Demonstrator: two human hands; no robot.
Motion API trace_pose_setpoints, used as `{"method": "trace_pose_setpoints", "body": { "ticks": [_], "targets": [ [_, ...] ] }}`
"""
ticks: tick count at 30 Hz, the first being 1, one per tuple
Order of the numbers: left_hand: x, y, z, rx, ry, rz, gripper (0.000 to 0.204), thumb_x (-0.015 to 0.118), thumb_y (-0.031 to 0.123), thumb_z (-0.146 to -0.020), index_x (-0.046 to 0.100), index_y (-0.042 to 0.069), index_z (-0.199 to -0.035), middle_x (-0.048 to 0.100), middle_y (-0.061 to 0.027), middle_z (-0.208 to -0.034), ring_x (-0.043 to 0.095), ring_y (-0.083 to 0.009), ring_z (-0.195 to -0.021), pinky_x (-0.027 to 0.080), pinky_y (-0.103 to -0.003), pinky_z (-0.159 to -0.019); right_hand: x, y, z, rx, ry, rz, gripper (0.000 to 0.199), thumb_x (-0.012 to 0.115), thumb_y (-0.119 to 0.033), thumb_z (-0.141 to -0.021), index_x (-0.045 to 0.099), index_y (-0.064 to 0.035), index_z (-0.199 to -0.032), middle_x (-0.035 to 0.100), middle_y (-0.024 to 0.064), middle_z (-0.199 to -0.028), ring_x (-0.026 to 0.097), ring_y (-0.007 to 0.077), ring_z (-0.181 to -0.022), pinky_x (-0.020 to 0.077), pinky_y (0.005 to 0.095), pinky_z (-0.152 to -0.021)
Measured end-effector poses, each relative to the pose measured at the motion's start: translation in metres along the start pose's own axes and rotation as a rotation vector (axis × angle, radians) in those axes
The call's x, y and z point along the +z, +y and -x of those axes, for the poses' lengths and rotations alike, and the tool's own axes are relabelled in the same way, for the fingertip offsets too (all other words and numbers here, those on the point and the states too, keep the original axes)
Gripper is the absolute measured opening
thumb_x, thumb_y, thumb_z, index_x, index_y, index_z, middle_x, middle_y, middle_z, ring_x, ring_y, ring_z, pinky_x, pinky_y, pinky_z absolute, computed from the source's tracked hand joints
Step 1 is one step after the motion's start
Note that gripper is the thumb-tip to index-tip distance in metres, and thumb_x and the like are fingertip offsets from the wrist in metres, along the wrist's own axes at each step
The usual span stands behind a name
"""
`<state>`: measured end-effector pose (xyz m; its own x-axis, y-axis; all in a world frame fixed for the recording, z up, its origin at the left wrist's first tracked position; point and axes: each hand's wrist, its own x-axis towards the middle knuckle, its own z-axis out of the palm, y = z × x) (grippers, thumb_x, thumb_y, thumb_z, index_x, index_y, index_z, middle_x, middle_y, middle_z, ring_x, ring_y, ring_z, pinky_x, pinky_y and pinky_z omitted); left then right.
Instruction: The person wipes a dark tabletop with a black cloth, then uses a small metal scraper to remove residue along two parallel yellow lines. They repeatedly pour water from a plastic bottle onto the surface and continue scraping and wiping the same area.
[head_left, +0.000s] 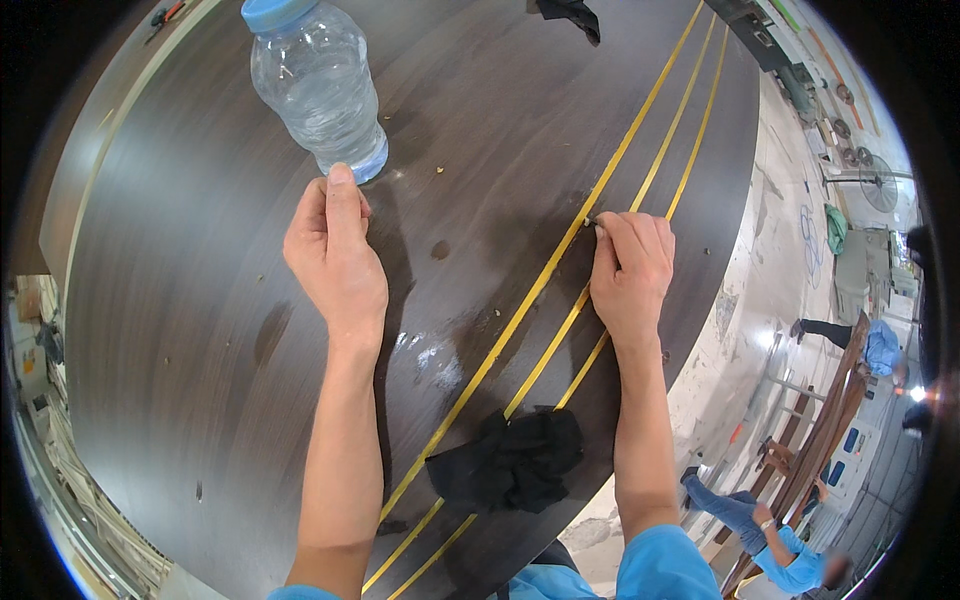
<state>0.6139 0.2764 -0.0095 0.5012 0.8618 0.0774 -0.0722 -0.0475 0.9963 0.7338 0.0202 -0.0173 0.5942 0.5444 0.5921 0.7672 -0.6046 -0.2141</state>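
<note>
My right hand pinches a small, thin dark piece with a pale tip. The tip meets the longest of three yellow stripes running across a dark wood-grain panel. Closed with its thumb up, my left hand is just in front of a clear plastic bottle with a blue cap; whatever its fingers may hold is hidden. The thumb tip overlaps the bottle's base, and I cannot tell whether they touch. A crumpled black cloth covers part of the stripes between my forearms.
Wet patches and small crumbs mark the panel. Another black cloth lies at its far edge, and a red-handled tool is at the far left. Beyond the right edge are concrete floor, a standing fan and a person in blue beside stacked boards.
</note>
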Motion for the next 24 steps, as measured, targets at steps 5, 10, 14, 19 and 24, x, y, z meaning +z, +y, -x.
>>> {"method": "trace_pose_setpoints", "body": {
  "ticks": [5,10,14,19,24],
  "targets": [
    [-0.001,0.001,0.000,-0.028,-0.006,0.000,0.052,0.066,0.040,-0.115,0.055,0.009,-0.075,0.040,0.0075,-0.068,0.031,-0.0035,-0.064,0.022,-0.029,-0.058,-0.005,-0.010,0.006,0.007,-0.017,-0.034,0.015,0.076,0.006,-0.088,0.079,-0.0003,-0.102,0.072,0.0092,-0.098,0.065,0.0293,-0.093,0.0502,0.0412,-0.086],
    [0.000,0.001,0.000,-0.008,-0.006,0.006,0.053,0.066,0.041,-0.115,0.054,0.009,-0.074,0.040,0.0073,-0.068,0.031,-0.0039,-0.064,0.022,-0.029,-0.059,-0.007,-0.016,0.010,0.002,-0.025,-0.052,0.015,0.076,0.006,-0.089,0.079,-0.0001,-0.102,0.072,0.0102,-0.099,0.065,0.0295,-0.093,0.0504,0.0412,-0.086],
    [-0.001,0.001,-0.001,0.005,-0.007,-0.031,0.053,0.066,0.041,-0.115,0.054,0.009,-0.074,0.041,0.0070,-0.068,0.032,-0.0046,-0.065,0.023,-0.030,-0.059,-0.009,-0.023,0.015,0.011,-0.042,-0.059,0.015,0.076,0.007,-0.088,0.079,0.0007,-0.102,0.071,0.0111,-0.097,0.064,0.0305,-0.092,0.0511,0.0417,-0.085],
    [-0.001,0.000,0.000,-0.019,0.003,-0.029,0.053,0.066,0.040,-0.114,0.054,0.008,-0.074,0.043,0.0064,-0.069,0.034,-0.0053,-0.066,0.026,-0.031,-0.060,-0.010,-0.029,0.019,0.005,-0.053,-0.048,0.016,0.075,0.006,-0.088,0.079,0.0005,-0.103,0.071,0.0110,-0.097,0.064,0.0306,-0.093,0.0509,0.0418,-0.086],
    [-0.001,0.000,-0.001,-0.020,-0.002,-0.011,0.052,0.066,0.039,-0.114,0.056,0.007,-0.075,0.045,0.0057,-0.069,0.036,-0.0056,-0.067,0.027,-0.030,-0.061,-0.012,-0.032,0.023,-0.004,-0.094,-0.031,0.017,0.074,0.003,-0.089,0.078,-0.0008,-0.105,0.071,0.0099,-0.101,0.063,0.0297,-0.095,0.0500,0.0420,-0.088]
  ]
}}
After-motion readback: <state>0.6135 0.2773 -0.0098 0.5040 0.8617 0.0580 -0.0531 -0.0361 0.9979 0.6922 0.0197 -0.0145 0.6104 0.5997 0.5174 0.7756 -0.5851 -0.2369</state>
